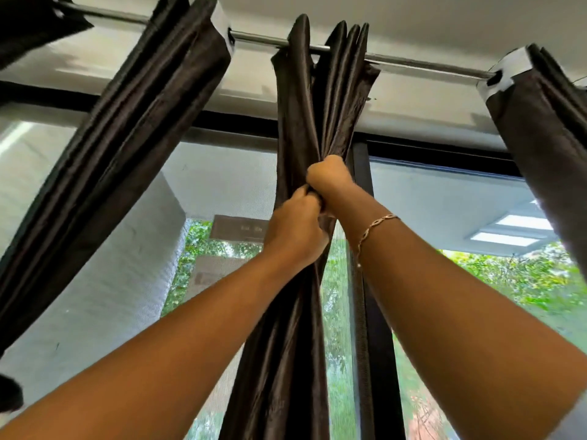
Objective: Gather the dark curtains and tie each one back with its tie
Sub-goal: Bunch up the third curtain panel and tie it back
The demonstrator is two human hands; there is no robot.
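A dark brown satin curtain point(305, 122) hangs bunched from a metal rod point(260, 38) in the middle of the view. My left hand point(297, 230) grips the gathered folds from the left. Just above it, my right hand point(328, 176) is closed around the same bundle, and the two hands touch each other. A thin bracelet sits on my right wrist. I cannot make out a tie; whatever lies between my fingers is hidden. Another gathered dark curtain point(127, 144) hangs at the left, and a third point(546, 131) at the right edge.
Behind the curtains is a large window with a black frame point(371, 281) and a mesh screen. Green foliage and a grey wall show outside. A white ceiling runs above the rod.
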